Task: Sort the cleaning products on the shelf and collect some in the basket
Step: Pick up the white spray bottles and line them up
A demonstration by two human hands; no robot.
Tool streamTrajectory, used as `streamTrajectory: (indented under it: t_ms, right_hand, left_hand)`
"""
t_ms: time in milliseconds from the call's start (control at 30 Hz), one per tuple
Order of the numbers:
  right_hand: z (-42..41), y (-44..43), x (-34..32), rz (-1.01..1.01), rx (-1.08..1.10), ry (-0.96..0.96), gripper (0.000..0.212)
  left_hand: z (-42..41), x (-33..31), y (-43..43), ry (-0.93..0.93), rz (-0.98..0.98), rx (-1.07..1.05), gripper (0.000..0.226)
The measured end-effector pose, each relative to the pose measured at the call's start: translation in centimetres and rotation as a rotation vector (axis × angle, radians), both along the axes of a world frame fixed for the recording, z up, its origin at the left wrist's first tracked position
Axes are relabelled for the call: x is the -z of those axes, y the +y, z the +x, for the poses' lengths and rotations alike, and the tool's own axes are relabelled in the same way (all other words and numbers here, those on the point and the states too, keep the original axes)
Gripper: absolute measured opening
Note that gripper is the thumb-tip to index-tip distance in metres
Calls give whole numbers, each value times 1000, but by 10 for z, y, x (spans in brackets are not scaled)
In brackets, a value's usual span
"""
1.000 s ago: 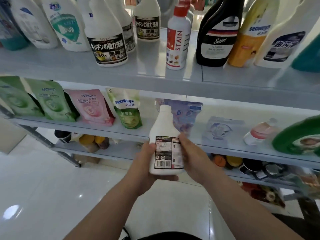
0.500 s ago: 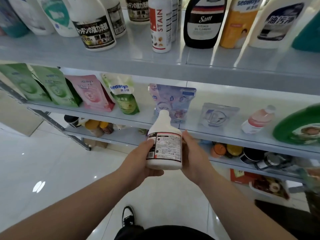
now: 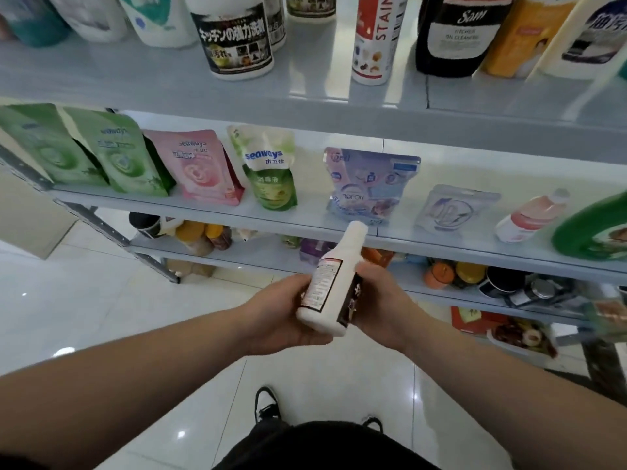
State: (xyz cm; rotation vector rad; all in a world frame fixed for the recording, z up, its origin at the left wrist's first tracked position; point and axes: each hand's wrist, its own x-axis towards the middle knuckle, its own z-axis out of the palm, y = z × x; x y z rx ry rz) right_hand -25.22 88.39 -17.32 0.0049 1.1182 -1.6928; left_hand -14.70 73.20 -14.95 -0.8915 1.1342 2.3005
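"Head view first: what are the hands doing?"

"Both are gripping one white bottle (image 3: 330, 286). The left hand (image 3: 281, 313) is cupping its lower end and the side with the pale printed label, and the right hand (image 3: 383, 300) is curling round the opposite side, where a dark label is showing."

"Where is it resting?"

"Nowhere. It is hanging in the air in front of the shelves, over the tiled floor (image 3: 84, 300). It is tilting so that its narrow neck is pointing up and away, toward the front edge of the middle shelf (image 3: 305, 228)."

"What is standing on that shelf?"

"Pouches are leaning in a row: green pouches (image 3: 129, 154) at the left, then a pink pouch (image 3: 200, 167), a seaways pouch (image 3: 271, 171) and a blue pouch (image 3: 366, 184) just behind the neck."

"And higher up?"

"The top shelf (image 3: 135, 79) is carrying a black-labelled bottle (image 3: 237, 39), a STAIN bottle (image 3: 376, 39) and a black Sam bottle (image 3: 458, 32)."

"Anything lower down?"

"A dark shoe (image 3: 266, 403) is showing on the tiles between the forearms."
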Motion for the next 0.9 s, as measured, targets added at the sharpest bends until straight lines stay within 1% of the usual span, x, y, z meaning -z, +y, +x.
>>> streamTrajectory:
  t_ms: [100, 167, 233, 333, 400, 467, 600, 667, 733, 800, 833, 900]
  right_hand:
    - [9, -10, 0, 33, -95, 127, 84]
    - [19, -17, 1, 59, -110, 196, 92]
    - [31, -24, 6, 105, -111, 288, 96]
    - [48, -35, 18, 172, -98, 430, 90]
    - [58, -43, 25, 185, -77, 473, 88]
    - [66, -51, 29, 204, -54, 508, 88]
    - [76, -65, 29, 270, -7, 572, 87]
    - [80, -74, 23, 318, 29, 622, 82]
    - [81, -83, 14, 338, 61, 669, 67]
    - [82, -91, 5, 292, 68, 653, 50]
    - [83, -94, 0, 271, 71, 635, 46]
    - [84, -96, -8, 285, 62, 632, 44]
  left_hand:
    - [10, 10, -21, 22, -28, 83, 43]
    - [20, 18, -37, 56, -101, 135, 43]
    - [33, 30, -51, 132, -242, 208, 59]
    - [53, 47, -66, 327, -588, 377, 79]
    - [62, 57, -71, 372, -742, 354, 86]
    - [66, 63, -74, 405, -880, 316, 88]
    - [70, 76, -84, 468, -978, 196, 83]
    - [72, 78, -91, 440, -955, 115, 72]
    - [74, 76, -101, 372, -854, 38, 63]
    - [72, 74, -108, 319, -636, -55, 56]
    - [70, 71, -109, 287, -499, -121, 52]
    - [67, 66, -110, 186, -188, -260, 44]
